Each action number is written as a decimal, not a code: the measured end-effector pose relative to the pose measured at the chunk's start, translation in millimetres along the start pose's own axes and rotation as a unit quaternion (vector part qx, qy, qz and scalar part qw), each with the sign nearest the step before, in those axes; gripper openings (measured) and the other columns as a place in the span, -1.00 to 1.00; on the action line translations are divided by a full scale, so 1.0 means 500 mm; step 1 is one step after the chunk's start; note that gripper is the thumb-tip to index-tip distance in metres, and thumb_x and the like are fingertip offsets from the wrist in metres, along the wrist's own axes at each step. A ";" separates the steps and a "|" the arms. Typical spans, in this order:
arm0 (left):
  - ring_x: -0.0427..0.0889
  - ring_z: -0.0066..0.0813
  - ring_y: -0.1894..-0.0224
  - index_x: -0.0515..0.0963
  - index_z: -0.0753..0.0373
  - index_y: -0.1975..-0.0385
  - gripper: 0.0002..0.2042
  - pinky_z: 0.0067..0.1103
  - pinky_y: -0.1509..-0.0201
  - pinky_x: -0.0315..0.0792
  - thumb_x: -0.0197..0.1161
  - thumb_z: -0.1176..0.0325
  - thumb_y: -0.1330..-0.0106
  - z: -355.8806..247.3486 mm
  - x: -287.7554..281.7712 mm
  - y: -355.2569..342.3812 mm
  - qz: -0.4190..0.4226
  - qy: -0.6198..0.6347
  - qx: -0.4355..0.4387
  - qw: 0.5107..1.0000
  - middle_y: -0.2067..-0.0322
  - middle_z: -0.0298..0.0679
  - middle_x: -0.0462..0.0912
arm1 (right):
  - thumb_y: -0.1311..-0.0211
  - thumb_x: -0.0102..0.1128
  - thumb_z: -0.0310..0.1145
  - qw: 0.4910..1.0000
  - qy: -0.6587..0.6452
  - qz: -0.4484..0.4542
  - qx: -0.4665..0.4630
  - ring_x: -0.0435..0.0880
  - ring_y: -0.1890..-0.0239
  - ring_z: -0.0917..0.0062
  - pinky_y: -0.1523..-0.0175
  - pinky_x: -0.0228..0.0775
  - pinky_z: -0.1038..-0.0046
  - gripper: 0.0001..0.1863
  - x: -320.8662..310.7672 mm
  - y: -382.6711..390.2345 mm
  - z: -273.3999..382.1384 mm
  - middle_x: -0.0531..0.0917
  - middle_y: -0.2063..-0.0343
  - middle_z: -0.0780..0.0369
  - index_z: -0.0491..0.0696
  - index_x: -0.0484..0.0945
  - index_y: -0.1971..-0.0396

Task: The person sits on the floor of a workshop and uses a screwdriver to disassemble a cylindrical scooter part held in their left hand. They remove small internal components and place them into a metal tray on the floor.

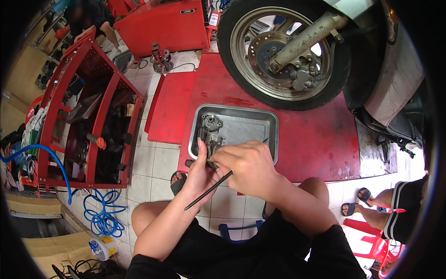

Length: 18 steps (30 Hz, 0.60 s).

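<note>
Grey metal part, hand-held
Handling: probably light, rigid, possibly greasy; best gripped round the solid body. Appearance: dull, dark-stained, partly hidden. Location: between the hands, at the near edge of the metal tray. Left hand: fingers clasping it. Right hand: fingers around a thin black rod.

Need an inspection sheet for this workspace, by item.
Surface: red platform, dark marks on it.
Work items: metal tray on platform, round metal housing inside; dark part, mostly hidden; thin black rod.
Clutter: bucket at lower left.
Hands: left hand grips dark part; right hand grips rod.
Cables: blue hose coiled on floor.
Surroundings: motorcycle front wheel beyond tray; red rack left; another person's legs right.
</note>
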<state>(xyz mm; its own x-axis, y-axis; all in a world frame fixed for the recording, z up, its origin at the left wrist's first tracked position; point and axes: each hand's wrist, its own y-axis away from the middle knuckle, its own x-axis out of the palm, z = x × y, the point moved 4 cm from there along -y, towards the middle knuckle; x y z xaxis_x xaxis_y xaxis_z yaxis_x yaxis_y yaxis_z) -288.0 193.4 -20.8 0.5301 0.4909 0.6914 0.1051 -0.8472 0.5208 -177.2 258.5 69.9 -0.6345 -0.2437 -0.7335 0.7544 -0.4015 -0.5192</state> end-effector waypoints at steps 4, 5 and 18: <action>0.65 -0.50 0.13 0.48 0.29 0.07 -0.40 -0.54 -0.01 0.60 -0.10 -0.24 -0.44 -0.001 -0.002 -0.001 -0.005 -0.011 0.006 1.000 0.18 -0.23 0.61 | 0.25 0.28 -0.45 1.000 0.024 0.009 0.004 0.65 0.49 0.43 0.39 0.37 0.36 -0.80 0.002 0.000 0.004 0.58 0.55 0.33 -0.02 0.59 0.48; 0.65 -0.50 0.13 0.48 0.29 0.07 -0.41 -0.54 -0.01 0.60 -0.09 -0.23 -0.44 -0.002 -0.002 -0.001 -0.006 -0.007 0.007 1.000 0.18 -0.23 0.61 | 0.24 0.28 -0.45 1.000 0.026 0.006 -0.001 0.65 0.49 0.43 0.39 0.36 0.37 -0.81 0.004 0.001 0.005 0.58 0.55 0.33 -0.01 0.58 0.48; 0.66 -0.43 0.10 0.45 0.30 -0.04 -0.42 -0.51 -0.05 0.59 -0.05 -0.19 -0.45 -0.015 0.011 0.010 -0.041 -0.043 0.016 0.998 0.09 -0.19 0.62 | 0.21 0.26 -0.44 0.997 0.068 0.037 -0.025 0.65 0.46 0.43 0.33 0.40 0.38 -0.88 0.009 -0.004 0.010 0.54 0.54 0.29 -0.01 0.55 0.56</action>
<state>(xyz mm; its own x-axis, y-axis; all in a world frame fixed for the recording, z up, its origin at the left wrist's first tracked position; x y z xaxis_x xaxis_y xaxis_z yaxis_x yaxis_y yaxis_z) -290.9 193.6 -10.5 0.5887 0.5403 0.6012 0.1776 -0.8121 0.5559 -182.3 253.8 69.5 -0.5512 -0.1472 -0.8213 0.8077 -0.3411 -0.4809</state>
